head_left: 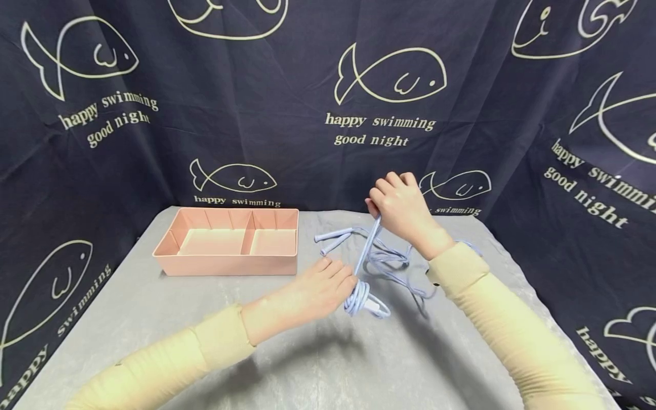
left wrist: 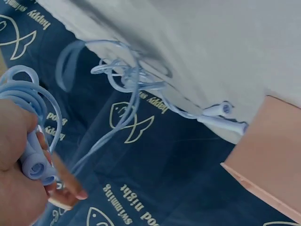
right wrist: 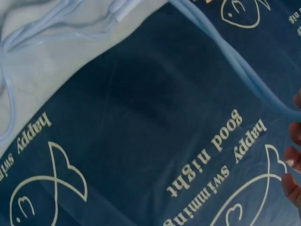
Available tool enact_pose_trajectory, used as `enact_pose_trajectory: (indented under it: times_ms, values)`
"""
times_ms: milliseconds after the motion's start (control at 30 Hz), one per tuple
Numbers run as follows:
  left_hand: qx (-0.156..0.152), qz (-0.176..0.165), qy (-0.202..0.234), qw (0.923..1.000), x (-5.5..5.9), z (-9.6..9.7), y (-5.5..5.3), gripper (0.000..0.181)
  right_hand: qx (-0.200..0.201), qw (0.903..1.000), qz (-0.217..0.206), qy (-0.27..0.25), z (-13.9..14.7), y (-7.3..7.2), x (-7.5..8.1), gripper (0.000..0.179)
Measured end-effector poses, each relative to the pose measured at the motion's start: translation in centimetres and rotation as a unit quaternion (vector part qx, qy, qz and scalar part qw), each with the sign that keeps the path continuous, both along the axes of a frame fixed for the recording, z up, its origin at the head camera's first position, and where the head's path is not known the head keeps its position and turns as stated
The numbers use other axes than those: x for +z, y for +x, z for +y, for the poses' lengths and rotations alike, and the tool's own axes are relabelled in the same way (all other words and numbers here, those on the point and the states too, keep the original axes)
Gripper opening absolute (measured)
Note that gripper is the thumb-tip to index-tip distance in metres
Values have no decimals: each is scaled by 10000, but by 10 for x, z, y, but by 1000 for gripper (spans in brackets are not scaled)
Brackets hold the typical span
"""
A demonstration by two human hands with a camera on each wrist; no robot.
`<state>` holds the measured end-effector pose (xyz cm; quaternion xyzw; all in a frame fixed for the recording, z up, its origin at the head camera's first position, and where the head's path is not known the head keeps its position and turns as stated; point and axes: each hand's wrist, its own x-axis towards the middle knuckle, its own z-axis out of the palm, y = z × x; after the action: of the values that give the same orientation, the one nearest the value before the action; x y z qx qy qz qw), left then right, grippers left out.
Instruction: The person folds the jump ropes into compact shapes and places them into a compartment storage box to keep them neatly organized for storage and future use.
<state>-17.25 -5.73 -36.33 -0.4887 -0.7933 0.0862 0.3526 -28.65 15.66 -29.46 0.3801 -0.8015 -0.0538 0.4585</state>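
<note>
My left hand (head_left: 318, 287) grips a light-blue jump rope (left wrist: 28, 96) by its two handles (left wrist: 35, 165), which lie side by side in the palm. Several turns of cord are wound about them, and a loop sticks out below. From this bundle a doubled length of cord (head_left: 367, 250) runs up, taut, to my right hand (head_left: 402, 202), whose curled fingers hold its upper end. In the right wrist view the same cord (right wrist: 225, 49) enters the fingers at the edge. A second light-blue jump rope (head_left: 392, 259) lies loosely tangled on the table behind, its two handles (head_left: 335, 234) pointing left.
On the left of the grey-covered table (head_left: 287, 364) stands a pink box (head_left: 225, 266) with one divider and two compartments. A dark blue curtain (head_left: 307, 85) printed with fish and lettering surrounds the table at the back and sides.
</note>
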Motion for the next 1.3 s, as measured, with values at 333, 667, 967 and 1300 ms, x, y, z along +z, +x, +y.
enact_pose_trajectory:
  times_ms: [333,667,967,1300]
  values:
    - [1079,177,246,9937,-10,-6,-15,30,-4,9977,477,-474,-10,21,18,23]
    - [1970,58,833,9768,3,-11,-31,34,-306,9915,628,-1095,-33,59,24,27]
    - [1994,174,1160,9729,24,-19,-44,33,-636,9912,334,-1107,-43,85,9,32]
    - [2227,-60,1179,9677,31,-23,-61,30,-923,9929,-3,-746,-54,105,-22,20]
